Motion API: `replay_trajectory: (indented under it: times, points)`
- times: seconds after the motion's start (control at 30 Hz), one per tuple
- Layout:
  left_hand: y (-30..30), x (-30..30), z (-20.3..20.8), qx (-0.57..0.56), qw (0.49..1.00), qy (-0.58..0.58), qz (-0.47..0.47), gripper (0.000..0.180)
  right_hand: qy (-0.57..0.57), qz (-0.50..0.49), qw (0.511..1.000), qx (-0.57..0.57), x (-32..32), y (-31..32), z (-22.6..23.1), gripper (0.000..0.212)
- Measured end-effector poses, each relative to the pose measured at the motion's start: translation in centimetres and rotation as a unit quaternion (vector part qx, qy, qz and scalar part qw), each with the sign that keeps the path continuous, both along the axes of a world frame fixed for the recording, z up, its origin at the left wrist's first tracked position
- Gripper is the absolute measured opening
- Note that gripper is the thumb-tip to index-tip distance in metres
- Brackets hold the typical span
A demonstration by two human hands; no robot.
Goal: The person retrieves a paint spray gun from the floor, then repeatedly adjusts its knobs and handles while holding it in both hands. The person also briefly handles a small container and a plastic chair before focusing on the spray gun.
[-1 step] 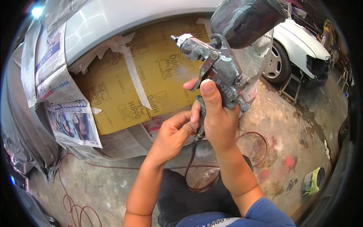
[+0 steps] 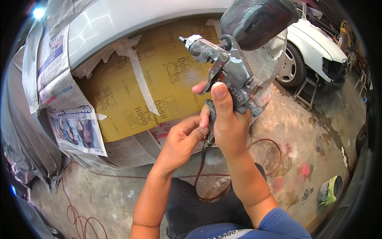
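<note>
A paint-stained spray gun is held up in front of me, its nozzle toward the upper left. On top sits a dark, paint-streaked cup, tilted. My right hand is closed round the gun's handle, the thumb up along its back and a fingertip showing beyond the trigger. My left hand pinches the lower end of the handle near the hose fitting with thumb and fingers; the exact part gripped is partly hidden. A reddish-brown air hose hangs from the fitting.
Ahead stands a silver-grey car panel, masked below with yellow-brown paper, tape and newspaper. The hose loops over the stained concrete floor. A white car stands at the right, and a cut container lies nearer.
The spray gun has shifted very slightly to the left, with my hands keeping the same grip on it.
</note>
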State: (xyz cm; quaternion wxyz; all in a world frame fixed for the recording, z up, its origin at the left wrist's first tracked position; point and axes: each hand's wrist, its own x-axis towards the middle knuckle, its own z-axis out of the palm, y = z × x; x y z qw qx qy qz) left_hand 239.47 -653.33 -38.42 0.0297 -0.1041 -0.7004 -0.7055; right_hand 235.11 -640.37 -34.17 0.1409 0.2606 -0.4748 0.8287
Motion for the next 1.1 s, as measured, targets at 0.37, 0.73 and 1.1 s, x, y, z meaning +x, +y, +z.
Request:
replay_trajectory:
  times: [0.37,0.73,1.1]
  points:
    - [0.6,-1.1,0.2,0.036,0.998,0.029,0.039,0.027,-0.014,-0.007,0.999,-0.043,-1.0,-0.8,0.6,0.034]
    - [0.9,-1.0,0.6,0.038,0.997,0.038,0.054,0.026,-0.019,-0.001,0.999,-0.038,-1.1,-0.8,0.7,0.036]
    - [0.5,-1.0,0.6,0.022,0.997,0.039,0.061,0.022,-0.005,-0.014,0.999,-0.038,-1.3,-1.1,0.6,0.036]
